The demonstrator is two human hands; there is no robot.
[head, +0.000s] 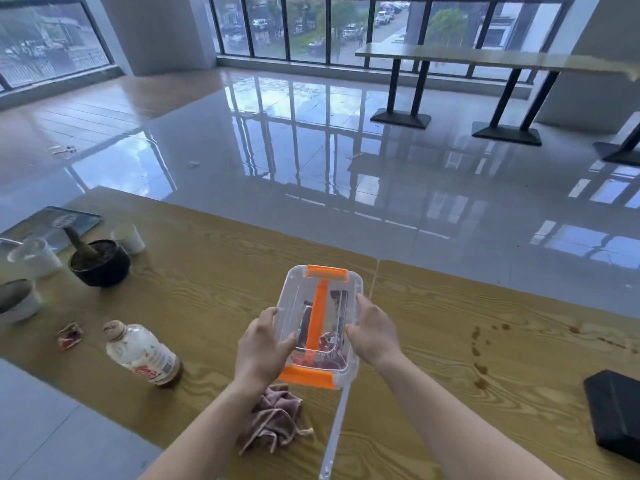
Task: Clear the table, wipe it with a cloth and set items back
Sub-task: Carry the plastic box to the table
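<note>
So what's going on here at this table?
A person grips a clear plastic box with orange latches, left hand on one side and right hand on the other, over the wooden table. A crumpled cloth lies near them on the table, untouched. A bottle lies on its side to the left, near a wrapper and a black bowl. Brown stains spot the table on the right.

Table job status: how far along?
Early. Nothing looks finished. In hand: left hand and right hand grip the clear box. To do: bottle, wrapper, black bowl and cups sit on the table, brown stains are unwiped, cloth lies crumpled by the near edge.
</note>
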